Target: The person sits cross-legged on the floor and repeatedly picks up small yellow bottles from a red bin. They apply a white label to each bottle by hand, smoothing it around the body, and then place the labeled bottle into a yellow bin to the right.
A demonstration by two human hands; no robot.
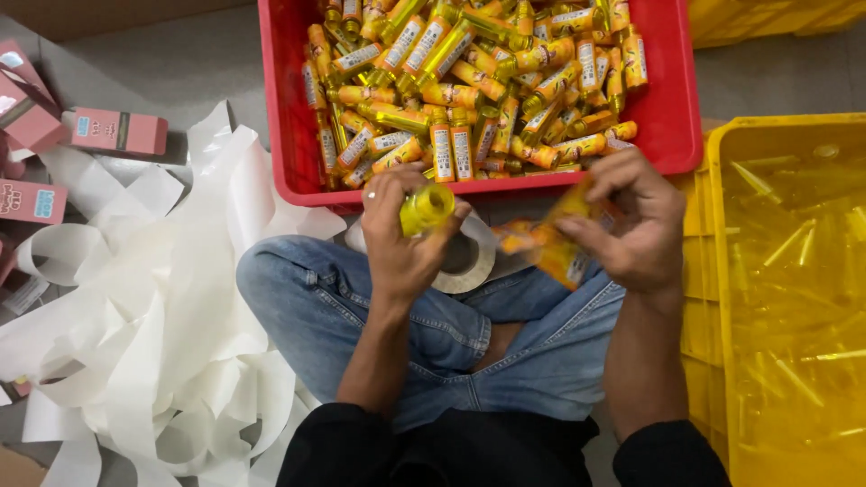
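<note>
Your left hand (401,239) is gripping a small yellow bottle (426,209) over your lap, just below the red crate (289,135) of labelled bottles. Your right hand (631,225) is pinching an orange label strip (550,243), blurred, beside the yellow crate (722,271). White backing paper (171,316) is lying on the floor.

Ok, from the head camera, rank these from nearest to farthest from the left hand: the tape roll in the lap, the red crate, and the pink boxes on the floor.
From the left hand, which grips a small yellow bottle:
1. Tape roll, just right of the hand, in the lap.
2. Red crate, straight ahead; its near rim is almost as close, so the first two are hard to separate.
3. Pink boxes, far left on the floor.
</note>
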